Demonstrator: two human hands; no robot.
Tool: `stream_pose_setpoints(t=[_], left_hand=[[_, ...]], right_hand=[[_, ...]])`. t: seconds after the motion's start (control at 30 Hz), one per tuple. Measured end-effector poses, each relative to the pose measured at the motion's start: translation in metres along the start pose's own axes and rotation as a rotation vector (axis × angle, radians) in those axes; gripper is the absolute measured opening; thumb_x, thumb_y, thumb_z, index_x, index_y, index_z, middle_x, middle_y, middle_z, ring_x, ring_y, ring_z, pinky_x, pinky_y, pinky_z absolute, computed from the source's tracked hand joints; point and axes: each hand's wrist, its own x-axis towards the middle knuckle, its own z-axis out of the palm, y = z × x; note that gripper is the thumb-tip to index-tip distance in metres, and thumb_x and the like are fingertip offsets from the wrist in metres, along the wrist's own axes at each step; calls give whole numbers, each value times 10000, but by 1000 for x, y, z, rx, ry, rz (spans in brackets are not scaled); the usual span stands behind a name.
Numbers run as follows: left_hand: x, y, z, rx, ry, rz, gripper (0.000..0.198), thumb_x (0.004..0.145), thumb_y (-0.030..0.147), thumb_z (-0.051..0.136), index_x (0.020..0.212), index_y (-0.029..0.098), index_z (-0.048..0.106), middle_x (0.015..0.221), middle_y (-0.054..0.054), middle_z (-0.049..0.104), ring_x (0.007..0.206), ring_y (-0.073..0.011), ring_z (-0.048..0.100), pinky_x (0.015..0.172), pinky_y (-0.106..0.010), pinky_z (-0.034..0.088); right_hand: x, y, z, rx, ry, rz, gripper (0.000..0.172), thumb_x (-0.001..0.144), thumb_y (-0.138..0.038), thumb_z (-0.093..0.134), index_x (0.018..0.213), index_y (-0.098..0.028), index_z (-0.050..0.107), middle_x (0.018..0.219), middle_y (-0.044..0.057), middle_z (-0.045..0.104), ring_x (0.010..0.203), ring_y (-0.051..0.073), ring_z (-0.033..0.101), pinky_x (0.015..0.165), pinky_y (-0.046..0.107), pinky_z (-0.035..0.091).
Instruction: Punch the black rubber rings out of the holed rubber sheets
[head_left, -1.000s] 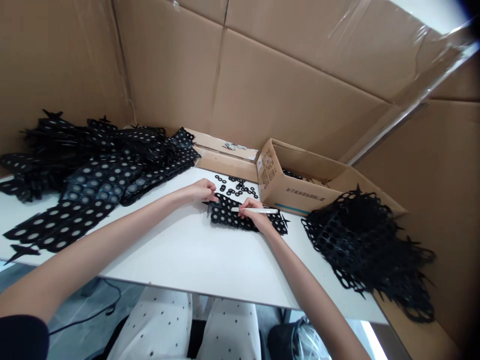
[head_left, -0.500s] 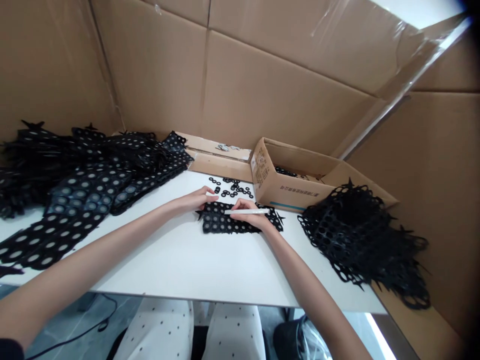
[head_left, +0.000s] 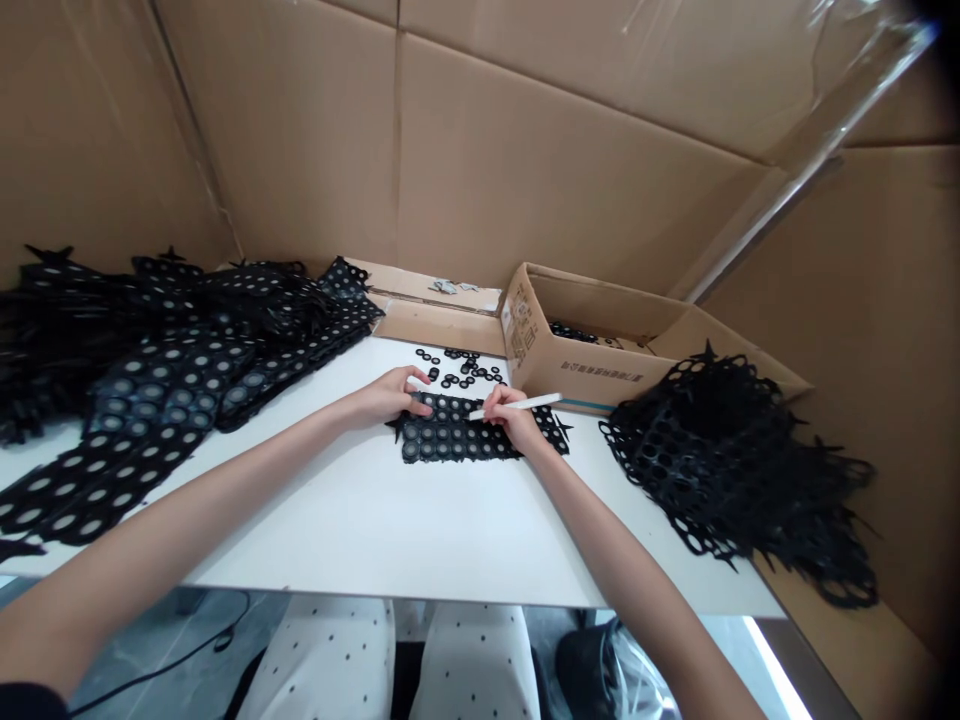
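Across the white desk [head_left: 337, 540] I look down from afar; the heap of black dotted sheets [head_left: 277, 310] at the left is the bulkiest thing, and my left forearm [head_left: 202, 500] passes near enough that a careless sweep might drag some along; at the right, the black mesh pile [head_left: 720, 460] seems to reach past the desk's edge, so its own weight could pull it off; it overlaps the cardboard box [head_left: 600, 377] in my view, though I cannot tell whether they touch; between the heaps, the dotted sheet [head_left: 457, 440] lies flat under both hands; I judge it could slide, because my left grip [head_left: 386, 396] is spread, with only the thumb [head_left: 421, 408] seeming to press its left end; my right grip [head_left: 517, 420] pinches a white pen-like tool [head_left: 541, 400], its tip near the sheet's middle; should the sheet slip or the pinch slacken, that tip could skid; smallest, the loose black rings [head_left: 466, 369] lie just beyond the sheet's far edge, where a brush of the left grip could scatter them.
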Motion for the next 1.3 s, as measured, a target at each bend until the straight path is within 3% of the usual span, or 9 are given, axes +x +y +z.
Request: stream_pose_setpoints(t=[0.2, 0.5, 0.67, 0.97, 1.3], left_hand=[[2, 6, 2, 34, 61, 13, 556, 505, 272, 785, 945, 200, 453, 590, 63, 538, 493, -103, 516, 476, -194, 378], [4, 31, 7, 115, 33, 272, 496, 499, 223, 775, 794, 202, 377, 513, 110, 445, 436, -38, 372, 446, -142, 264], [5, 20, -6, 194, -31, 184, 467, 513, 293, 776, 781, 188, 408, 519, 100, 443, 445, -42, 362, 436, -146, 237], [7, 11, -19, 196, -84, 129, 437, 537, 371, 761, 767, 177, 444, 563, 73, 487, 474, -61, 403, 463, -174, 258], [11, 13, -20, 225, -46, 139, 437, 522, 352, 768, 717, 175, 420, 512, 88, 429, 449, -48, 355, 459, -171, 211]], right_hand=[[-2, -2, 2, -81, -50, -52, 78, 600, -145, 586, 555, -166, 525, 557, -13, 569, 503, 108, 481, 469, 207, 348], [-4, -7, 8, -246, -127, -39, 199, 617, -278, 706, 608, -155, 549, 577, -17, 562, 509, 99, 476, 484, 200, 354], [-1, -10, 5, -283, -224, -31, 233, 631, -311, 717, 660, -153, 548, 627, -15, 573, 535, 94, 488, 484, 185, 338], [-2, -1, -6, -29, -17, -12, 110, 599, -157, 593, 572, -159, 486, 498, -24, 536, 425, 81, 420, 397, 172, 257], [-1, 0, -6, -19, 37, 11, 83, 597, -143, 544, 537, -159, 489, 448, -28, 515, 403, 76, 393, 390, 176, 228]])
